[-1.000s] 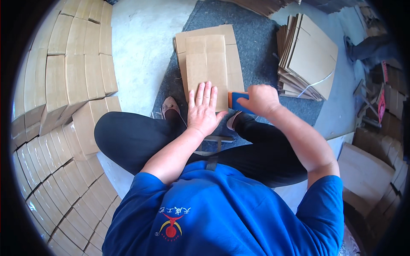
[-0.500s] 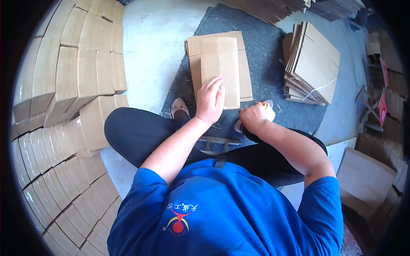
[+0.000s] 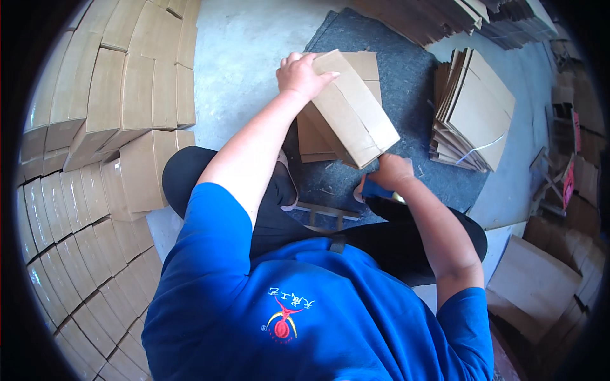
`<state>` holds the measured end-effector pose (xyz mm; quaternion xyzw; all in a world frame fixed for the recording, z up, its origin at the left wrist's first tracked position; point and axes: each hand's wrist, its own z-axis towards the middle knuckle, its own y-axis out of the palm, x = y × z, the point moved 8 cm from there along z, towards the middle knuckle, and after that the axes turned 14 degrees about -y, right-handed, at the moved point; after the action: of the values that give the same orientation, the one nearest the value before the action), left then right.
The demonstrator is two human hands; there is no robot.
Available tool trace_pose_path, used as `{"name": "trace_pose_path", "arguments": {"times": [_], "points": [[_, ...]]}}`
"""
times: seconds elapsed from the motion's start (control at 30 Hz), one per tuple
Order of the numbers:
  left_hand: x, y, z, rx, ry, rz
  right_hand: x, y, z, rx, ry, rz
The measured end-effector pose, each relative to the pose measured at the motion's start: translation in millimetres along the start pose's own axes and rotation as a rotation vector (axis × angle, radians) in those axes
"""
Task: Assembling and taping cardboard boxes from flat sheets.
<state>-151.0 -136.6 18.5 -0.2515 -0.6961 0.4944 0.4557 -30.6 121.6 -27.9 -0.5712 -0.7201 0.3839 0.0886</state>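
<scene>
Overhead, a grey mat (image 3: 406,95) covered the floor, with a bundle of flat cartons (image 3: 473,111) at its right edge. Mid-mat, the left hand (image 3: 302,75) gripped a cardboard box (image 3: 356,111) — tilted — while the right hand (image 3: 391,173) was closed around a blue tool (image 3: 375,189) at the mat's near edge.

We see a pale concrete floor (image 3: 244,70) carrying everything. A dark grey mat (image 3: 413,95) lies on it ahead of the seated person, one corner pointing away. On the mat rest a flat cardboard sheet (image 3: 311,143) near its left edge and a bundle of flat cartons (image 3: 473,111), tied with a string, at its right edge. Along the floor's left side, rows of folded boxes (image 3: 95,127) stand packed together. More cardboard stacks (image 3: 432,19) lie beyond the mat's far edge, and flat pieces (image 3: 540,279) at the right.
</scene>
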Motion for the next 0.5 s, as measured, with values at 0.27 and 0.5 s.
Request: {"name": "trace_pose_path", "arguments": {"times": [0.27, 0.5], "points": [[-85, 36, -84, 0.237, -0.289, -0.530, 50, -66, 9, 0.130, 0.051, -0.228], [-70, 36, -80, 0.246, -0.222, -0.481, 59, -77, 3, 0.252, 0.012, -0.250]]}}
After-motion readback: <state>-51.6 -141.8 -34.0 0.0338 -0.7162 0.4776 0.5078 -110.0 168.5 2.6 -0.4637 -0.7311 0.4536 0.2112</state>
